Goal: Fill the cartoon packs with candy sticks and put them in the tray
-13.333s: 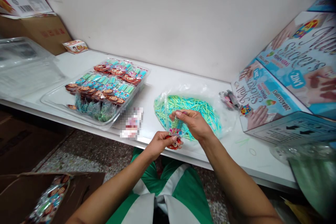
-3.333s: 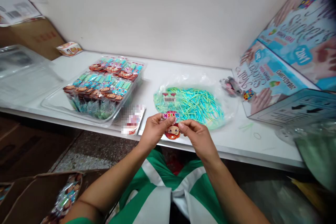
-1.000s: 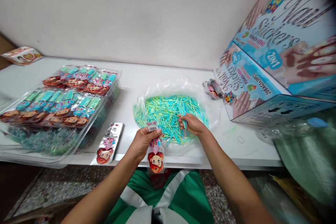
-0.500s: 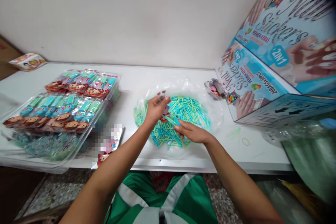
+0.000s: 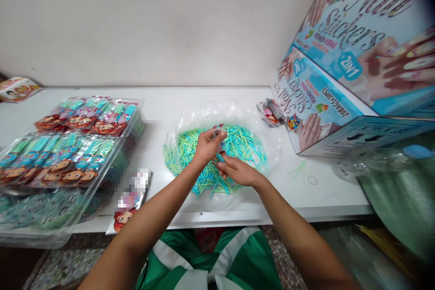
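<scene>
My left hand [image 5: 205, 147] pinches a small printed plastic pouch [image 5: 218, 142] over the middle of the pile. Close below it, my right hand [image 5: 238, 170] has its fingers closed on a few thin sticks [image 5: 219, 157], their tips at the pouch's lower end. Whether the tips are inside the pouch, I cannot tell. Under both hands lies a heap of thin blue and green sticks [image 5: 245, 141] in a spread-out clear plastic bag [image 5: 193, 115].
To the left, a clear plastic tray [image 5: 98, 190] holds rows of filled pouches [image 5: 90, 158]. A loose flat pouch [image 5: 124, 217] lies beside it. Dark-edged small packets [image 5: 271, 112], a large Nail Stickers box [image 5: 326, 95] and a plastic bottle [image 5: 370, 165] are at right.
My right hand has moved left and up, bringing the sticks closer against the pouch in my left hand. The camera view has shifted slightly.
</scene>
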The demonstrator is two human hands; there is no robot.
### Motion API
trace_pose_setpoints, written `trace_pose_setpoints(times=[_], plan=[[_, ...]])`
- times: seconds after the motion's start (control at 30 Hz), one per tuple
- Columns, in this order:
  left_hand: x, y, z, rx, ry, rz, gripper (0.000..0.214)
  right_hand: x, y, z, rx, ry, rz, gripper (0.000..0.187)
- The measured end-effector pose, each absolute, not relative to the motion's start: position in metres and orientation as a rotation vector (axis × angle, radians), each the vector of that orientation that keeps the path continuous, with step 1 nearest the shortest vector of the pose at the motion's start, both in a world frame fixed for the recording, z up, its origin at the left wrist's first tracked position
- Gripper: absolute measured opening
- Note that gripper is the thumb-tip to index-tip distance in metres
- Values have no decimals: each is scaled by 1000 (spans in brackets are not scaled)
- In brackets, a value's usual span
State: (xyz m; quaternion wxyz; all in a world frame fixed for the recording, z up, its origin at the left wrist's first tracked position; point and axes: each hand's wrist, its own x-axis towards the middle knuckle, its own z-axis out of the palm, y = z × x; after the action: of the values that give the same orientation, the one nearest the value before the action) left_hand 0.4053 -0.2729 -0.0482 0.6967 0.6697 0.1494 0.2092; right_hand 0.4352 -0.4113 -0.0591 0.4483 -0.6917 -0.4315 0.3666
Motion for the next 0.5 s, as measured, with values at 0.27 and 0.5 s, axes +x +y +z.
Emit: trace_pose_setpoints(times=[0.27, 0.5], plan=[[404, -279, -62, 1890, 236, 536, 26, 434, -413, -66, -2135, -1257, 497, 16], [392, -276, -56, 1675, 402, 645, 25, 421, -414, -60, -1854, -972, 641, 20]])
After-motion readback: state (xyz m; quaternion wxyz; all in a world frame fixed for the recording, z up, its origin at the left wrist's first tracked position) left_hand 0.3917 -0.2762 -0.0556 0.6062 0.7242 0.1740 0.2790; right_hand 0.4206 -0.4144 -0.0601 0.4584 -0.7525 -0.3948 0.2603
